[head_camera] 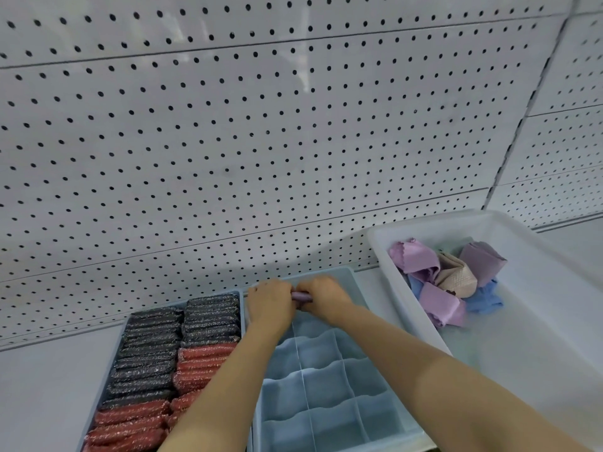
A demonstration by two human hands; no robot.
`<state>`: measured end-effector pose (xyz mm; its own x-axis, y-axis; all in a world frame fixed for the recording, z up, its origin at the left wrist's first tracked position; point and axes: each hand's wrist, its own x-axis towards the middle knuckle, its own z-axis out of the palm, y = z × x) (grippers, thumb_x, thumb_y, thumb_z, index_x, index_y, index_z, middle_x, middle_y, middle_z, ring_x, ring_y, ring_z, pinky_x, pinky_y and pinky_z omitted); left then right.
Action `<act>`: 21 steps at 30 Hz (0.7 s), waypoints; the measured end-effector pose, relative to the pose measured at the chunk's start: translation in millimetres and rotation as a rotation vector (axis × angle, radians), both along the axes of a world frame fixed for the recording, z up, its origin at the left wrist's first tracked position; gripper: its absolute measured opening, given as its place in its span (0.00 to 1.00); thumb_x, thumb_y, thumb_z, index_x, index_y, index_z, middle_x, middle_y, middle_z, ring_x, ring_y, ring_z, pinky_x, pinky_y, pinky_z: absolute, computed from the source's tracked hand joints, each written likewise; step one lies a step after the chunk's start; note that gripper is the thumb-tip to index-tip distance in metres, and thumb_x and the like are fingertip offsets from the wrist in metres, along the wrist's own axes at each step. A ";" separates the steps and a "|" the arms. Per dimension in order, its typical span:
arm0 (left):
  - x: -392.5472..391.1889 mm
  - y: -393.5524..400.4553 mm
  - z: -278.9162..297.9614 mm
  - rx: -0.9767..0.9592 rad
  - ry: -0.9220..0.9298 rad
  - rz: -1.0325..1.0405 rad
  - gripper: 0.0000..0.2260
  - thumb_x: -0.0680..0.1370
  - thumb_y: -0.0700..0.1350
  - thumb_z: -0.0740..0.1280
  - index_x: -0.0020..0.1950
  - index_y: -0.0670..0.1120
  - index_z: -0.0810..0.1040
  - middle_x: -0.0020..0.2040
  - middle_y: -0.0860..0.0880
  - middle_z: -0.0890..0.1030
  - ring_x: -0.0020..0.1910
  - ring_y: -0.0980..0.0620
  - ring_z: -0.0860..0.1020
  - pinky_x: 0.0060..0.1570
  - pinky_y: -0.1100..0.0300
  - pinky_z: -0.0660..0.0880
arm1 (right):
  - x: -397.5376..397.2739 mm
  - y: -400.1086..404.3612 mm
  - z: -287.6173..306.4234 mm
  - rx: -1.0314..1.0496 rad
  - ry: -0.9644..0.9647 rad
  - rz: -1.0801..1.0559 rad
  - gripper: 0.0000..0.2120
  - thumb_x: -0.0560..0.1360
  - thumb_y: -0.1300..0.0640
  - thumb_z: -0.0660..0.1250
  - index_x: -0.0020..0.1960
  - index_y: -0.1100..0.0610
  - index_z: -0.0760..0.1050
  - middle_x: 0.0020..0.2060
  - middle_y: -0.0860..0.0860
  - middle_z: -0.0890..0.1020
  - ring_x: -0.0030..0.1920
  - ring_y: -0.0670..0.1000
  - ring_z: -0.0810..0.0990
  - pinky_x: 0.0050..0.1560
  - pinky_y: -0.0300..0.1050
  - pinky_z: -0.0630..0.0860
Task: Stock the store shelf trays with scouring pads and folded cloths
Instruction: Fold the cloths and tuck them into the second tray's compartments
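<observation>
Over divided tray [329, 380] | left hand [269, 303], right hand [324, 296] grip purple cloth [301, 296]

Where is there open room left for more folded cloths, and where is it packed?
The divided tray has bare cells across its near rows, in front of both hands, the left hand and right hand, which hold a purple cloth at the far end. The white bin has bare floor near its front. The pad tray is packed full.

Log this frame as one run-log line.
step: placing cloth | left hand + right hand: pinch purple cloth over divided tray far end | scouring-pad tray: full | white bin: cloths remain
</observation>
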<state>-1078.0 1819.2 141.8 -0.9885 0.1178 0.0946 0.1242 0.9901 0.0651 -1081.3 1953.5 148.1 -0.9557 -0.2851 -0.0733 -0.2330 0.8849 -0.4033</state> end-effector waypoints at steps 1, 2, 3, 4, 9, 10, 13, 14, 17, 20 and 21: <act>0.7 0.7 -0.8 -0.025 0.012 0.012 0.09 0.77 0.54 0.62 0.47 0.53 0.81 0.48 0.51 0.81 0.50 0.47 0.79 0.50 0.54 0.68 | 1.0 2.0 0.7 0.007 0.057 -0.020 0.10 0.69 0.53 0.70 0.49 0.54 0.78 0.45 0.54 0.83 0.49 0.56 0.79 0.51 0.46 0.74; 1.2 1.1 -0.5 -0.043 0.011 0.025 0.09 0.77 0.54 0.62 0.47 0.52 0.81 0.49 0.50 0.81 0.50 0.47 0.79 0.50 0.54 0.68 | 1.9 5.1 1.1 0.000 0.105 -0.056 0.11 0.69 0.53 0.70 0.51 0.53 0.79 0.47 0.54 0.82 0.50 0.55 0.78 0.52 0.45 0.72; 1.1 1.5 0.0 -0.055 -0.001 0.038 0.09 0.76 0.53 0.62 0.47 0.52 0.81 0.49 0.50 0.81 0.50 0.47 0.79 0.51 0.54 0.69 | 2.8 8.1 2.1 -0.001 0.124 -0.092 0.11 0.70 0.54 0.69 0.52 0.52 0.79 0.49 0.54 0.80 0.51 0.55 0.77 0.53 0.44 0.71; 0.4 2.3 0.8 -0.064 -0.017 0.049 0.09 0.76 0.51 0.62 0.47 0.51 0.81 0.49 0.49 0.81 0.50 0.46 0.79 0.51 0.54 0.69 | 2.9 11.0 2.6 0.014 0.120 -0.113 0.11 0.71 0.56 0.67 0.54 0.52 0.79 0.52 0.54 0.78 0.52 0.55 0.76 0.53 0.44 0.71; -3.2 9.4 4.1 -0.135 -0.084 0.081 0.08 0.77 0.49 0.62 0.49 0.52 0.81 0.49 0.50 0.82 0.51 0.48 0.79 0.52 0.54 0.68 | 0.4 11.8 6.0 0.086 0.008 -0.101 0.10 0.76 0.57 0.64 0.55 0.53 0.80 0.55 0.57 0.76 0.51 0.56 0.79 0.50 0.45 0.75; -3.0 10.2 5.0 -0.145 -0.090 0.077 0.08 0.77 0.49 0.62 0.49 0.52 0.81 0.49 0.51 0.82 0.51 0.48 0.79 0.52 0.54 0.68 | -0.2 11.0 7.1 0.095 -0.008 -0.094 0.10 0.76 0.58 0.63 0.55 0.53 0.79 0.54 0.56 0.77 0.51 0.56 0.79 0.49 0.46 0.75; 0.6 10.0 8.0 -0.109 -0.099 0.060 0.06 0.76 0.49 0.63 0.46 0.53 0.79 0.47 0.51 0.82 0.49 0.49 0.80 0.46 0.56 0.66 | 2.0 14.1 15.7 0.123 -0.009 -0.063 0.11 0.75 0.60 0.61 0.54 0.53 0.78 0.51 0.55 0.81 0.53 0.55 0.79 0.49 0.46 0.76; 1.7 8.9 9.5 -0.069 -0.101 0.051 0.05 0.74 0.51 0.64 0.45 0.52 0.78 0.46 0.51 0.82 0.48 0.48 0.80 0.45 0.57 0.65 | 3.6 16.2 19.4 0.121 0.021 -0.065 0.12 0.75 0.60 0.62 0.55 0.53 0.78 0.51 0.54 0.82 0.53 0.55 0.79 0.50 0.46 0.76; 5.1 8.7 22.3 0.053 -0.102 0.048 0.13 0.70 0.57 0.70 0.52 0.54 0.79 0.49 0.52 0.82 0.50 0.49 0.80 0.49 0.56 0.71 | 11.1 26.1 38.2 0.038 0.120 -0.105 0.14 0.75 0.57 0.63 0.60 0.51 0.76 0.54 0.53 0.81 0.55 0.56 0.78 0.52 0.47 0.75; 6.6 17.4 46.6 0.124 0.003 0.013 0.19 0.72 0.57 0.69 0.61 0.53 0.78 0.58 0.52 0.81 0.53 0.50 0.80 0.53 0.55 0.75 | 22.7 44.4 63.9 -0.014 0.260 -0.126 0.13 0.77 0.55 0.62 0.61 0.54 0.76 0.55 0.54 0.81 0.56 0.57 0.78 0.53 0.48 0.75; 6.4 24.8 56.0 0.168 0.044 -0.008 0.17 0.74 0.55 0.68 0.62 0.53 0.78 0.60 0.51 0.80 0.54 0.49 0.80 0.53 0.55 0.75 | 28.1 52.8 72.6 -0.019 0.312 -0.133 0.14 0.77 0.55 0.61 0.61 0.54 0.76 0.56 0.54 0.81 0.56 0.57 0.78 0.54 0.48 0.74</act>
<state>-1071.5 1844.0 197.8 -0.9821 0.1041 0.1568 0.1381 0.9647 0.2243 -1053.2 2006.4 220.6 -0.9601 -0.1548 0.2330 -0.2309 0.9088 -0.3476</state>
